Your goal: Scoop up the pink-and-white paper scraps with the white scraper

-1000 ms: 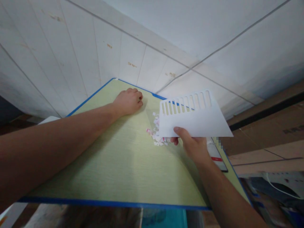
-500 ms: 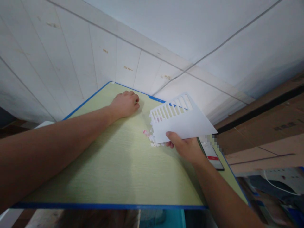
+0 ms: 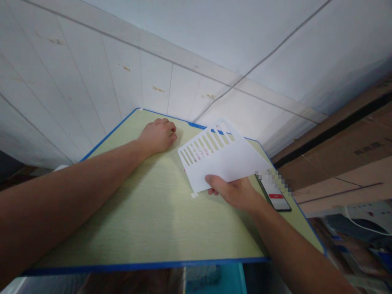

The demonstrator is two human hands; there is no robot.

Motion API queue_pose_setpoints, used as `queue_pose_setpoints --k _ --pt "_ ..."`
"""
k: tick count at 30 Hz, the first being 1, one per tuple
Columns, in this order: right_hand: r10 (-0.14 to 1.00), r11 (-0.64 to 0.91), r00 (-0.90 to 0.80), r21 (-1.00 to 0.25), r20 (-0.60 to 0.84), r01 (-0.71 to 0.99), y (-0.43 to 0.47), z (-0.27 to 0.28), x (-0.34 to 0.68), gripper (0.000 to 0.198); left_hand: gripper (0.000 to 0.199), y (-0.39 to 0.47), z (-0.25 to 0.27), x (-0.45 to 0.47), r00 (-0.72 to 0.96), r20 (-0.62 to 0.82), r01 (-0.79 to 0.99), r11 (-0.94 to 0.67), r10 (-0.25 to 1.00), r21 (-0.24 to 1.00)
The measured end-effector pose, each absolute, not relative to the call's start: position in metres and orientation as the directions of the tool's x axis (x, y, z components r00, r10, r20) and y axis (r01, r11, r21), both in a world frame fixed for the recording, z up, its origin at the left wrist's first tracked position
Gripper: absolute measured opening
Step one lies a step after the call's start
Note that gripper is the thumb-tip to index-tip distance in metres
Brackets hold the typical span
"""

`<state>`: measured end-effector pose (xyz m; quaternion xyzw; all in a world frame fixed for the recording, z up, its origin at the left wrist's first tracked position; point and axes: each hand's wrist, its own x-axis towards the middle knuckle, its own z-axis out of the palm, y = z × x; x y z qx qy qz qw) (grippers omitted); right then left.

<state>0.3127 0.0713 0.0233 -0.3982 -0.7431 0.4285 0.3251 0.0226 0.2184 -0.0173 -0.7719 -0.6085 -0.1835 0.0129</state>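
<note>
My right hand (image 3: 228,190) grips a white sheet (image 3: 226,161) by its near edge, thumb on top and fingers underneath. A row of long rounded slots, shorter toward the left, runs along the sheet's far side. The sheet is tilted over small white and pink paper scraps (image 3: 204,152), which show through several slots; one white scrap (image 3: 194,195) shows by its lower left corner. To the left, my left hand (image 3: 159,135) rests on the tabletop with its fingers curled in. Its palm is hidden, and I cannot make out anything in it.
The pale green table (image 3: 147,220) has a blue edge and stands against a white panelled wall (image 3: 156,77). A phone (image 3: 277,196) lies at the right side, partly blurred out. Cardboard boxes (image 3: 339,159) are to the right, and a teal bin (image 3: 229,279) is below the front edge.
My right hand has moved the slotted sheet left and slightly nearer, so it now covers most of the scraps. My left hand stays at about the same place. The view has shifted slightly.
</note>
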Motion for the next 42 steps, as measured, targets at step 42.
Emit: queue_pose_setpoints --k 42 --pt "0.999 0.051 -0.015 -0.974 0.049 0.219 0.004 -0.011 0.321 0.033 0.072 0.106 -0.003 -0.029 0.038 0.195 0.996 -0.052 0.980 0.068"
